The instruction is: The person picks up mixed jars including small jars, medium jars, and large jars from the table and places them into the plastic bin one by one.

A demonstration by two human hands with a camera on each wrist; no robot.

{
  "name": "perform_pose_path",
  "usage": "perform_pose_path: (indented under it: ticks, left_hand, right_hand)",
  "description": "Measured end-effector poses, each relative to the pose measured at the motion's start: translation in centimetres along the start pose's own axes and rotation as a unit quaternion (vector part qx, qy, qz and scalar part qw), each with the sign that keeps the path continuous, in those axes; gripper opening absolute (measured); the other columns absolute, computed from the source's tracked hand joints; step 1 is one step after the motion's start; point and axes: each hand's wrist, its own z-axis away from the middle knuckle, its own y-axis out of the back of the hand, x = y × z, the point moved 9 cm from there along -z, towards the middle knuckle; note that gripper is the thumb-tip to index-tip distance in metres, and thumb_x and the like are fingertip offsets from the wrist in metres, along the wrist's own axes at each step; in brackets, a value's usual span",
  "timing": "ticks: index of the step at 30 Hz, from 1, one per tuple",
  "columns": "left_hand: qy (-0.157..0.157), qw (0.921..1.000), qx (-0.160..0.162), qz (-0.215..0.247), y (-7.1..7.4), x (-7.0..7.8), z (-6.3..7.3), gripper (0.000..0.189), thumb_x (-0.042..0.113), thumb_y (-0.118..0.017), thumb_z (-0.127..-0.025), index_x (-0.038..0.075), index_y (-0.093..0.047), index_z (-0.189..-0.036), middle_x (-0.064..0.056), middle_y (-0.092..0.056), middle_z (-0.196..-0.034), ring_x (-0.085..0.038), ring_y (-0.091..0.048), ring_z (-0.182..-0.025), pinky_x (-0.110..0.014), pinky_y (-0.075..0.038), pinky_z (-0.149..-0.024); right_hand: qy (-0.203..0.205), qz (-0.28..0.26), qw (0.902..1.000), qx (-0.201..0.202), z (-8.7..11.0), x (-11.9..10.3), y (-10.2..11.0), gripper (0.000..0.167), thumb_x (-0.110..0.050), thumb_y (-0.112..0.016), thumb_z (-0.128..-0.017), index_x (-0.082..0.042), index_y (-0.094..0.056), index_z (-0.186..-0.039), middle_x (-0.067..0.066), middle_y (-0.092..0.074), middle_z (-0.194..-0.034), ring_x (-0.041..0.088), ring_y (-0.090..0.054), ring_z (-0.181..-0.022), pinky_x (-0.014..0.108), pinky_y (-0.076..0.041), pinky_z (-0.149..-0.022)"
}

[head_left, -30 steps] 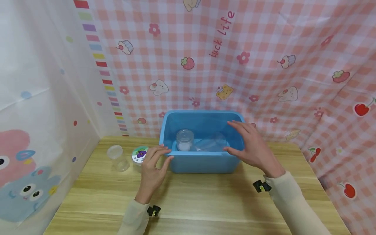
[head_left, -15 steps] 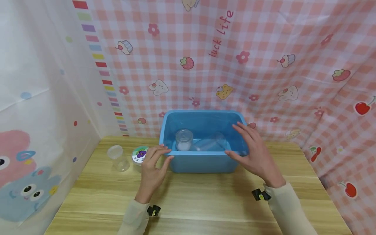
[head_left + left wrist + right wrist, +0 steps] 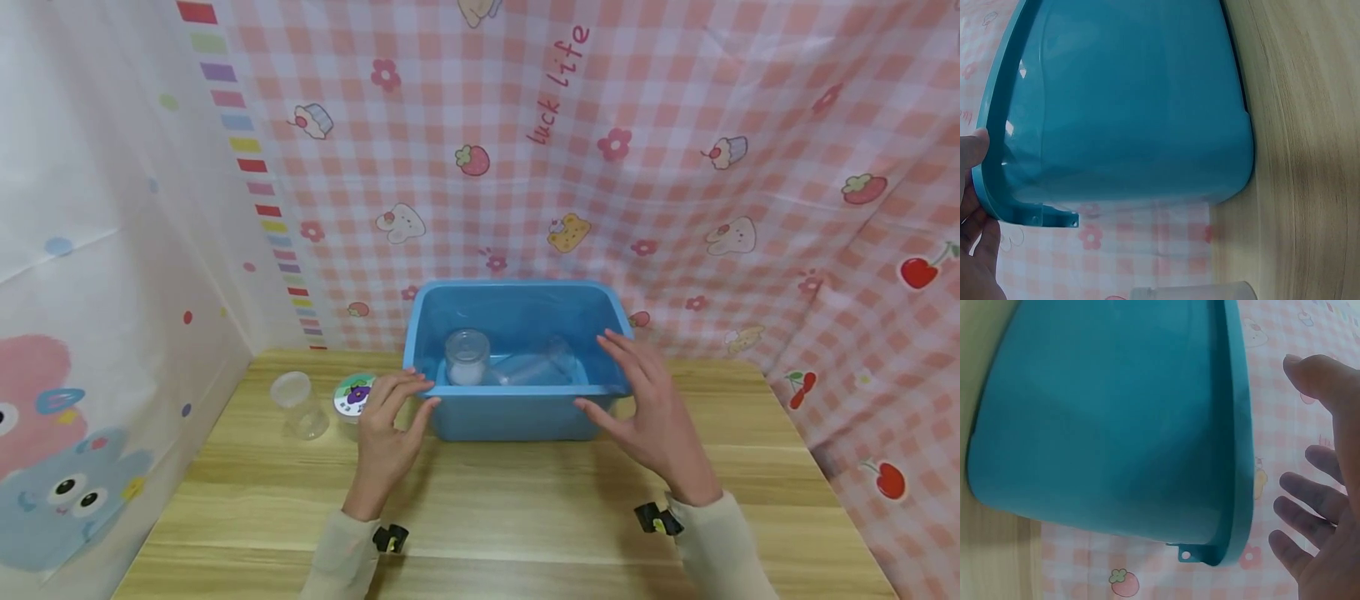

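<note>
A blue plastic bin (image 3: pixel 517 417) stands on the table against the cloth backdrop. My left hand (image 3: pixel 388 433) grips its front left corner, with the thumb on the rim and the fingers curled round the outside in the left wrist view. My right hand (image 3: pixel 652 408) is by the front right corner, its fingers spread and relaxed, a gap between them and the rim in the right wrist view. Inside the bin, a short clear jar (image 3: pixel 467 358) stands at the left, and a longer clear container (image 3: pixel 532 365) lies on its side to the right of it.
Left of the bin stand a small clear jar with a whitish lid (image 3: pixel 300 407) and a tub with a purple flower on its lid (image 3: pixel 352 395), partly behind my left hand. A checked cloth (image 3: pixel 525 192) hangs close behind the bin on the wooden table (image 3: pixel 510 517).
My right hand has shifted right and slightly down, from over the bin's opening to beside its right corner. The left hand has stayed on the left corner.
</note>
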Motion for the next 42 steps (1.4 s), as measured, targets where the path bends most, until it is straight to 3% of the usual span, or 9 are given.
perform_pose_path:
  ticks: [5,11,23,28,31,37,42]
  left_hand:
    - [0.003,1.0000,-0.002,-0.002,0.1,0.0,-0.1,0.027,0.003,-0.087,-0.079,0.006,-0.077,-0.104,-0.010,-0.073,-0.111,-0.031,-0.065,-0.116,-0.021,-0.045,-0.113]
    - [0.000,1.0000,-0.003,-0.004,0.0,0.1,-0.1,0.028,0.003,-0.087,-0.079,0.007,-0.077,-0.105,-0.009,-0.073,-0.111,-0.031,-0.066,-0.116,-0.024,-0.047,-0.112]
    - [0.003,1.0000,0.001,0.001,0.1,-0.2,0.1,0.028,0.002,-0.087,-0.078,0.005,-0.077,-0.103,-0.010,-0.073,-0.110,-0.032,-0.065,-0.116,-0.022,-0.045,-0.112]
    - [0.002,1.0000,0.000,0.003,0.0,-0.2,0.0,0.027,0.003,-0.087,-0.078,0.004,-0.077,-0.103,-0.012,-0.073,-0.110,-0.032,-0.065,-0.115,-0.022,-0.045,-0.112]
    - [-0.002,1.0000,0.002,0.005,0.0,0.0,0.0,0.027,0.003,-0.087,-0.078,0.004,-0.077,-0.103,-0.014,-0.073,-0.109,-0.033,-0.065,-0.114,-0.022,-0.045,-0.112]
    - [-0.005,1.0000,0.005,0.006,0.0,0.1,0.1,0.027,0.003,-0.087,-0.078,0.004,-0.077,-0.103,-0.015,-0.073,-0.109,-0.033,-0.065,-0.114,-0.021,-0.045,-0.112]
    - [-0.004,1.0000,0.004,-0.001,0.1,0.0,0.1,0.027,0.003,-0.087,-0.078,0.005,-0.077,-0.103,-0.012,-0.073,-0.111,-0.032,-0.065,-0.115,-0.022,-0.045,-0.112]
  right_hand:
    - [0.015,0.004,0.9999,-0.007,0.7,-0.5,-0.7,0.085,-0.033,-0.090,-0.077,-0.014,-0.051,-0.151,0.010,-0.052,-0.155,0.032,-0.047,-0.143,0.055,-0.043,-0.116]
    - [0.030,-0.001,0.9993,0.022,1.4,-0.8,-0.9,0.076,-0.026,-0.090,-0.077,-0.011,-0.058,-0.144,0.014,-0.059,-0.146,0.035,-0.054,-0.135,0.059,-0.047,-0.110]
    - [-0.009,0.018,0.9975,0.068,2.5,0.1,-1.5,0.051,-0.019,-0.089,-0.078,-0.006,-0.071,-0.124,0.013,-0.072,-0.121,0.030,-0.064,-0.114,0.054,-0.055,-0.098]
    - [-0.028,0.017,0.9950,0.094,2.9,0.5,-1.7,0.047,-0.016,-0.092,-0.073,-0.003,-0.074,-0.115,0.013,-0.072,-0.113,0.030,-0.064,-0.107,0.057,-0.058,-0.094]
    - [-0.035,0.014,0.9933,0.109,3.0,0.6,-1.8,0.042,-0.017,-0.092,-0.074,-0.004,-0.075,-0.111,0.012,-0.072,-0.109,0.028,-0.064,-0.104,0.051,-0.059,-0.092]
    - [-0.017,-0.005,0.9885,0.150,3.2,0.5,-1.8,0.037,-0.013,-0.092,-0.073,-0.006,-0.077,-0.106,0.010,-0.073,-0.103,0.027,-0.065,-0.100,0.022,-0.049,-0.097]
    - [-0.007,-0.036,0.9848,0.170,3.2,0.5,-1.9,0.034,-0.015,-0.091,-0.076,-0.007,-0.078,-0.107,0.009,-0.074,-0.103,0.028,-0.064,-0.099,0.016,-0.045,-0.097]
